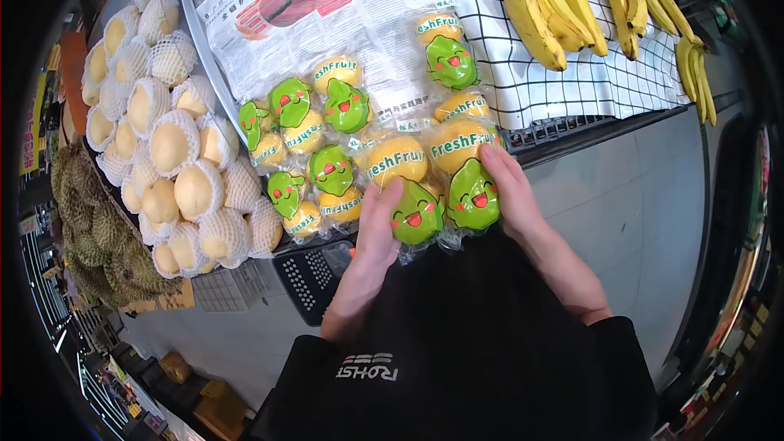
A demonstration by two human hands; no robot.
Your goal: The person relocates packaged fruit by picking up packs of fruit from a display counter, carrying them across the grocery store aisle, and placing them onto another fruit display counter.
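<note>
Near the display's front edge, two clear plastic bags of yellow fruit sit side by side between my hands, printed "FreshFruit" above a green smiling cartoon. My left hand [380, 216] is closed on the outer side of the left bag [398, 160], thumb in front. On the far side of the other bag, my right hand [510, 184] grips the right bag [461, 155] with its thumb on the print. The fingers behind both bags are hidden. More bagged fruit of the same kind [333, 170] lies to the left, and another bag [449, 62] lies farther back.
Newspaper [327, 24] lines the display. Pale round fruits in white foam nets [175, 144] are piled at left, with durians [106, 237] beyond. Bananas [543, 4] rest on a checked cloth [523, 90] at upper right. A black crate [306, 282] stands below the display.
</note>
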